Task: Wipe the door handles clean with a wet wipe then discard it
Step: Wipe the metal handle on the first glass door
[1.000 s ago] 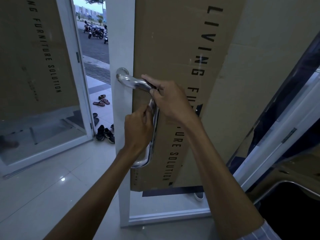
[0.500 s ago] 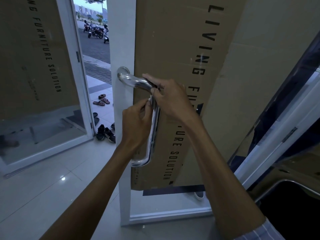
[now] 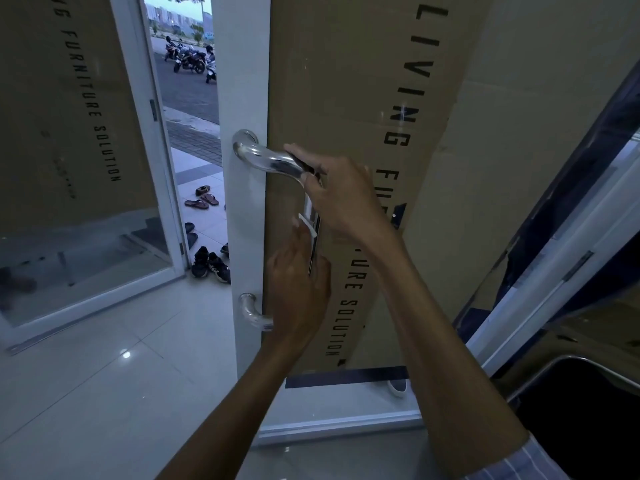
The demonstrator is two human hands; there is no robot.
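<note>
A chrome door handle [image 3: 263,157] is fixed to the white frame of the glass door [image 3: 242,237]. It bends at the top, and its lower end [image 3: 252,313] shows near my left wrist. My right hand [image 3: 341,197] grips the handle at the upper bend. My left hand [image 3: 298,289] is blurred and sits against the upright bar lower down. At its fingertips it pinches a small white wet wipe [image 3: 307,224] against the bar. My hands hide most of the upright bar.
Brown cardboard [image 3: 363,81] printed with black letters covers the door glass. The doorway [image 3: 194,133] on the left is open, with shoes [image 3: 209,265] at the threshold and motorbikes beyond. A second glass panel [image 3: 69,168] stands far left. A dark object with a chrome rim [image 3: 571,393] is at lower right.
My left hand has slid down the upright bar with the wipe, uncovering nothing above but exposing the handle's lower end. My right hand stays on the upper bend.
</note>
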